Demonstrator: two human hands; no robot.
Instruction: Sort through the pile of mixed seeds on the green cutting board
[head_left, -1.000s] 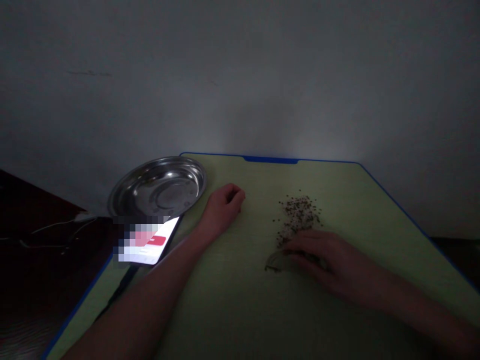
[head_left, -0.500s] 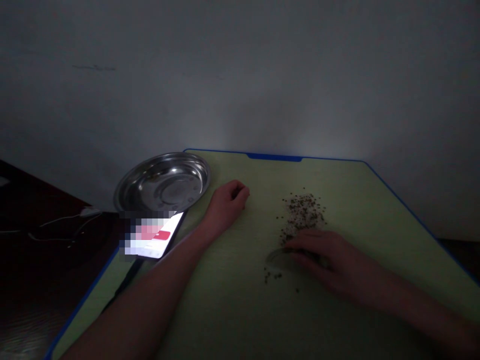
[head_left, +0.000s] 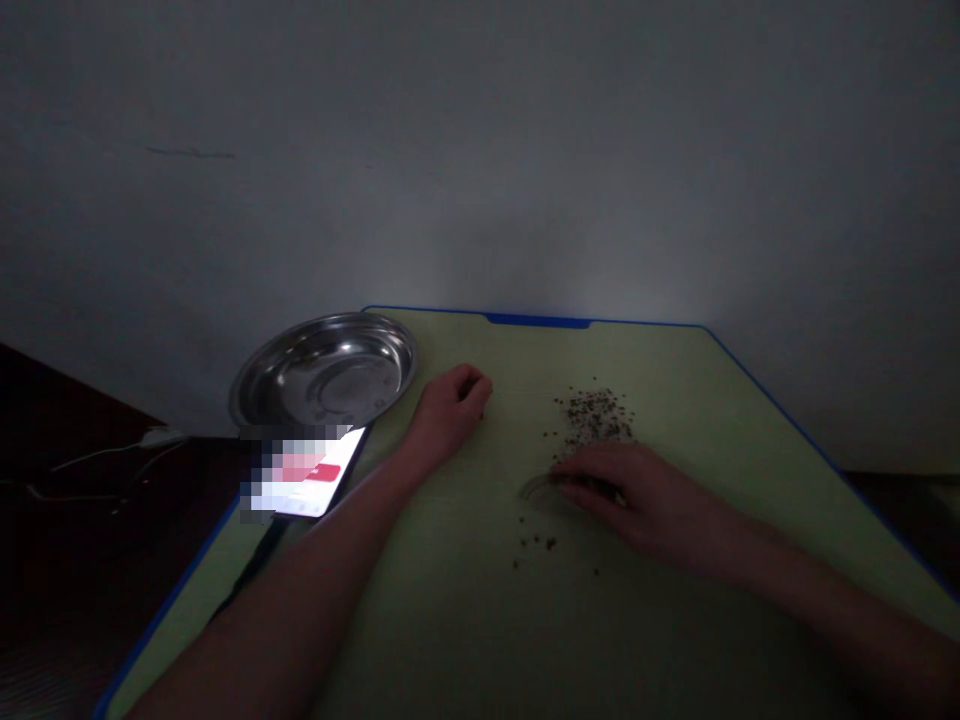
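Note:
My right hand (head_left: 626,490) is closed around a small utensil that looks like a fork (head_left: 536,487). Its curved, pale end points left, just over the table, and most of its handle is hidden in my fingers. Beyond that hand lies a loose pile of small dark and pale grains (head_left: 596,415), its near edge covered by my fingers. A few stray dark grains (head_left: 551,544) are scattered nearer to me. My left hand (head_left: 448,408) rests on the table left of the pile, curled into a loose fist, and nothing shows in it.
A wide steel basin (head_left: 330,385) stands at the table's back left. In front of it lies a lit phone (head_left: 322,480), close to my left forearm. The green table (head_left: 465,620) has a blue edge and meets a grey wall (head_left: 480,180). White cables (head_left: 150,440) show at left.
The view has shifted slightly. My right hand, with the fork, has moved a little away from me and to the left. A few stray grains lie differently; my left hand stays put.

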